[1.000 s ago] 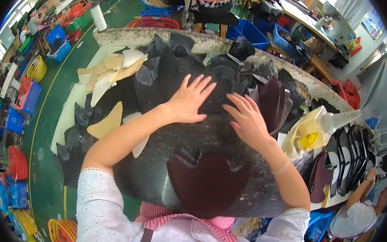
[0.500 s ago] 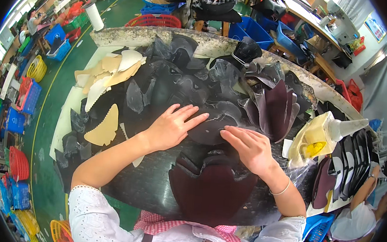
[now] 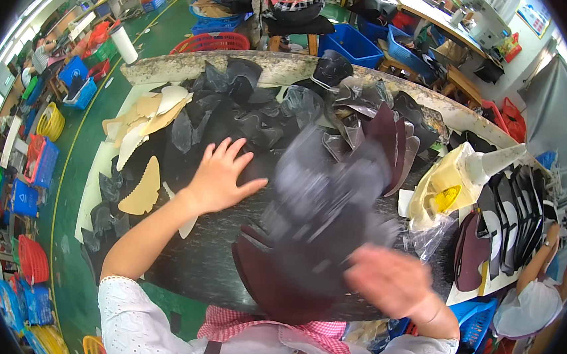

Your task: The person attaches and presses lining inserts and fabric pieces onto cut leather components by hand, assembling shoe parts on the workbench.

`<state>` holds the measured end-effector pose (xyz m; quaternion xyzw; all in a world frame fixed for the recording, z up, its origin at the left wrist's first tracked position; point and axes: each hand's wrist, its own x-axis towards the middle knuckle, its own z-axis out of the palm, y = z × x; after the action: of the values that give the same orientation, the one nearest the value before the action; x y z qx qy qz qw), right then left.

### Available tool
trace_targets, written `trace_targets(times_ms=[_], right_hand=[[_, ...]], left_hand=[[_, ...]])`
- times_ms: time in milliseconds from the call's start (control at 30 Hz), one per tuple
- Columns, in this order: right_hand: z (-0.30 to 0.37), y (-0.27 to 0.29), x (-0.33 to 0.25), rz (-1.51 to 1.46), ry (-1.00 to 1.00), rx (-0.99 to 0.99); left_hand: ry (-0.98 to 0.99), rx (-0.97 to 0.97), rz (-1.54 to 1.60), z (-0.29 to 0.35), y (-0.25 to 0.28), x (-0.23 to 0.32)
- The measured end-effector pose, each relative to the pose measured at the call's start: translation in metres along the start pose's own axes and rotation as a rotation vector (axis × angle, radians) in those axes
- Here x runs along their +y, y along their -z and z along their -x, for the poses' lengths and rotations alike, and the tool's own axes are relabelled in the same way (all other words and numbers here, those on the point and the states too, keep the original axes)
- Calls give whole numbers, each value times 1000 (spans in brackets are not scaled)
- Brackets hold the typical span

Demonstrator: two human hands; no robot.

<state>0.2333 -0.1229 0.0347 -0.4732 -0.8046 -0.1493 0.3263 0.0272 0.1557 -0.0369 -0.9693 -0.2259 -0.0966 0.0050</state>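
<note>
My left hand point(image 3: 220, 182) lies open, fingers spread, on the dark pieces and board at the middle left. My right hand point(image 3: 392, 279) is smeared by motion at the lower right, so its grip is unclear. Against its fingertips is a large dark sheet-like piece point(image 3: 320, 213), also strongly blurred, tilted over the middle of the board. Beneath it, near the front edge, lies a stack of maroon cut pieces point(image 3: 259, 268), partly covered. Glossy black cut pieces point(image 3: 254, 121) are heaped beyond my left hand. More maroon pieces point(image 3: 402, 150) stand curled up on the far right side.
A yellowish glue bottle point(image 3: 449, 183) with a pale nozzle stands at right, beside overlapping black-and-white pieces point(image 3: 510, 215). Cream pieces point(image 3: 148, 116) lie far left; a tan serrated piece point(image 3: 141, 186) is nearer. A raised, stained rim point(image 3: 240, 54) borders the board's far side. Another person's arm point(image 3: 536, 263) is at right.
My left hand has slid left and its fingers have spread. My right hand has swung down and right. The dark piece now blurs above the maroon stack.
</note>
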Motion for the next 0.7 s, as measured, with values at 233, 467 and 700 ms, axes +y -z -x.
trace_targets(times_ms=[233, 467, 700], right_hand=[[22, -39, -38, -595, -245, -432], [0, -38, 59, 56, -235, -307], [-78, -108, 197, 313, -378, -185]], left_hand=[[144, 358, 484, -181, -59, -34], [225, 110, 1018, -175, -46, -55], [64, -112, 1657, -137, -39, -87]])
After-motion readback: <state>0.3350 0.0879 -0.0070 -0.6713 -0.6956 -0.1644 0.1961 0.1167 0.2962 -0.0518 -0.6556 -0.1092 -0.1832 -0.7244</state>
